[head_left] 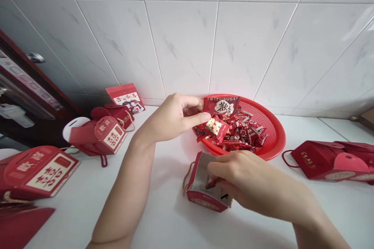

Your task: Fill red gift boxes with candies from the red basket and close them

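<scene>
Lining the left of the bench [163, 218]: folded red boxes [99, 134] with rounded flaps and cords, set off to the side, which leaves working room in front of the person.
Printed red piece [125, 99]: standing behind those boxes, near the tiled wall [181, 39]; what props it up, I cannot tell from where I stand.
Left hand [175, 118]: reaching over the left edge of a red basket [279, 140], thumb and fingers pinched on a packet; the wrist arches, probably to clear the rim.
Dark red packet [223, 105]: upright in that pinch above the basket, "SWEET SUGAR" lettering toward the person. A gold-printed sweet [217, 127] shows in front of it, just below the thumb tip.
Open box [201, 198]: on the bench just before the basket, mouth up, a twisted cord [185, 179] at its left; so close, it spares both hands a long reach.
Right hand [242, 179]: apart from the left, fingers dipped into the open box. Something dark red shows beneath them; whether they grip it, I cannot tell.
Basket's load: wrapped sweets [239, 132] in a loose heap, kept together by sloping, perforated sides.
Far right: more red boxes [318, 159], well apart from the left-hand group, one cord looping toward the basket.
</scene>
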`<state>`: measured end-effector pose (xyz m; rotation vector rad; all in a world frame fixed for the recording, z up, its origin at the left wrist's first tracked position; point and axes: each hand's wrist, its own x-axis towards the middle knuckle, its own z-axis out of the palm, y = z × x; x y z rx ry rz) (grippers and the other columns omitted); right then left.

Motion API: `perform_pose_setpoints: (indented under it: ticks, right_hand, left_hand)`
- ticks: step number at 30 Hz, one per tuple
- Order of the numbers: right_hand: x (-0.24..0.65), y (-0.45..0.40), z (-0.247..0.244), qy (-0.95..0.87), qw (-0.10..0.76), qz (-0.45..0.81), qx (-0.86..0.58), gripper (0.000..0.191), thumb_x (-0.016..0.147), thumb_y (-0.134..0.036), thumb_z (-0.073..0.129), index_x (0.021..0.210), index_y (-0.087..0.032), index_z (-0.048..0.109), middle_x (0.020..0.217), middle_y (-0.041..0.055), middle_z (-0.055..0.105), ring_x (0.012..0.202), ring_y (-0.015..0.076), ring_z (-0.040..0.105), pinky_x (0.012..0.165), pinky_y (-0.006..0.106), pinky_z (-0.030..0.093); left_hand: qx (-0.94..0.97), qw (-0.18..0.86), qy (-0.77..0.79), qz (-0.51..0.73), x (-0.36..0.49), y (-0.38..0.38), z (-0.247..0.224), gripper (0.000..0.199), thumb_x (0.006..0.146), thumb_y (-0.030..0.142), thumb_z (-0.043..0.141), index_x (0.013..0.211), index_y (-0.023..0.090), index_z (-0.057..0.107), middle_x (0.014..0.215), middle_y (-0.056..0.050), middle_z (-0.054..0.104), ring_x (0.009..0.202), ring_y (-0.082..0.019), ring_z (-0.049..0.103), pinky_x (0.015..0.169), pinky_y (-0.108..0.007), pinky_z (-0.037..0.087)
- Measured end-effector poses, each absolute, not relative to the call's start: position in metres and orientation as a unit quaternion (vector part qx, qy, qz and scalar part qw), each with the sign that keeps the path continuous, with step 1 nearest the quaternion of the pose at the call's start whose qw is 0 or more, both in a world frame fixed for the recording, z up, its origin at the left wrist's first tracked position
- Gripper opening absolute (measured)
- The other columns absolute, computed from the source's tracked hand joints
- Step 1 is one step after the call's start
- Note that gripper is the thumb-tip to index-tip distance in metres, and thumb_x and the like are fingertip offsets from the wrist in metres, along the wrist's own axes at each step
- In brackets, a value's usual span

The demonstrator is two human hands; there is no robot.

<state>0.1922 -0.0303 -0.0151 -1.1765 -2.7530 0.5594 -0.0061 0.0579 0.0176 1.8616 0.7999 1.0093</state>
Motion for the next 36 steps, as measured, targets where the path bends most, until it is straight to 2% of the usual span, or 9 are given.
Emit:
perform_pose_setpoints:
  ticks: [3,7,10,15,22,28,30,33,36]
  right_hand:
    - [0.182,-0.027,-0.025,-0.911,0.035,0.132,-0.39,0.03,0.075,0.008,0.054,0.069,-0.02,0.045,0.065,-0.0054,0.052,0.051,0.0094,0.03,0.049,0.029,0.019]
    - [0.177,-0.021,-0.03,-0.915,0.018,0.148,-0.376,0.029,0.079,0.004,0.055,0.065,-0.02,0.044,0.061,-0.0055,0.048,0.051,0.0095,0.03,0.05,0.029,0.019]
    - [0.183,-0.019,-0.027,-0.909,0.023,0.18,-0.376,0.028,0.085,0.002,0.051,0.067,-0.02,0.052,0.062,-0.0041,0.054,0.052,0.0102,0.036,0.05,0.028,0.023]
    - [0.213,-0.021,-0.007,-0.884,0.151,0.24,-0.373,0.025,0.098,-0.019,0.053,0.079,-0.024,0.069,0.073,0.0006,0.068,0.063,0.0145,0.058,0.058,0.026,0.041]
    - [0.239,-0.009,0.002,-0.777,0.305,0.212,-0.507,0.036,0.094,-0.052,0.063,0.07,-0.025,0.069,0.064,0.0016,0.067,0.055,0.0159,0.056,0.046,0.028,0.04]
    - [0.223,-0.003,0.002,-0.73,0.361,0.389,-0.431,0.019,0.086,-0.043,0.074,0.081,-0.025,0.077,0.077,0.0036,0.074,0.074,0.0215,0.069,0.063,0.031,0.054]
    - [0.222,-0.003,0.002,-0.703,0.39,0.427,-0.414,0.019,0.084,-0.041,0.076,0.077,-0.024,0.075,0.074,0.0032,0.071,0.07,0.02,0.067,0.06,0.03,0.053]
    - [0.227,-0.003,0.005,-0.68,0.399,0.451,-0.418,0.024,0.081,-0.037,0.078,0.067,-0.022,0.066,0.062,-0.0001,0.061,0.055,0.0136,0.055,0.048,0.026,0.043]
    - [0.231,-0.006,0.008,-0.696,0.38,0.448,-0.412,0.02,0.079,-0.026,0.076,0.067,-0.021,0.061,0.063,-0.002,0.06,0.057,0.0119,0.054,0.051,0.024,0.043]
  left_hand:
    - [0.729,0.421,0.333,0.424,-0.006,0.053,0.019,0.023,0.069,0.011,0.083,0.054,0.016,0.066,0.055,0.001,0.057,0.053,-0.012,0.05,0.05,-0.025,0.035]
    - [0.724,0.42,0.337,0.43,-0.004,0.055,0.016,0.026,0.067,0.01,0.084,0.051,0.017,0.064,0.053,0.002,0.055,0.053,-0.013,0.051,0.052,-0.026,0.037]
    - [0.732,0.416,0.337,0.421,-0.002,0.056,0.013,0.021,0.068,0.013,0.084,0.055,0.017,0.068,0.055,0.001,0.058,0.056,-0.015,0.055,0.055,-0.028,0.04]
    - [0.778,0.372,0.31,0.4,-0.002,0.054,0.015,0.022,0.074,0.021,0.079,0.056,0.019,0.067,0.056,0.002,0.059,0.054,-0.014,0.053,0.052,-0.026,0.04]
    - [0.775,0.4,0.323,0.368,-0.002,0.048,0.017,0.021,0.072,0.02,0.082,0.057,0.019,0.068,0.059,0.0,0.059,0.06,-0.018,0.057,0.061,-0.031,0.043]
    - [0.79,0.409,0.314,0.333,-0.003,0.049,0.018,0.017,0.078,0.022,0.078,0.063,0.018,0.071,0.064,-0.002,0.063,0.06,-0.018,0.057,0.058,-0.031,0.042]
    - [0.782,0.414,0.316,0.344,-0.006,0.051,0.019,0.018,0.076,0.024,0.079,0.061,0.018,0.07,0.063,-0.002,0.062,0.063,-0.02,0.059,0.061,-0.031,0.046]
    - [0.783,0.401,0.328,0.345,-0.012,0.053,0.023,0.02,0.078,0.027,0.075,0.062,0.017,0.068,0.064,-0.001,0.062,0.067,-0.02,0.061,0.064,-0.03,0.049]
    - [0.797,0.35,0.368,0.326,-0.019,0.053,0.029,0.026,0.084,0.029,0.066,0.061,0.017,0.065,0.062,0.0,0.059,0.063,-0.015,0.057,0.058,-0.026,0.045]
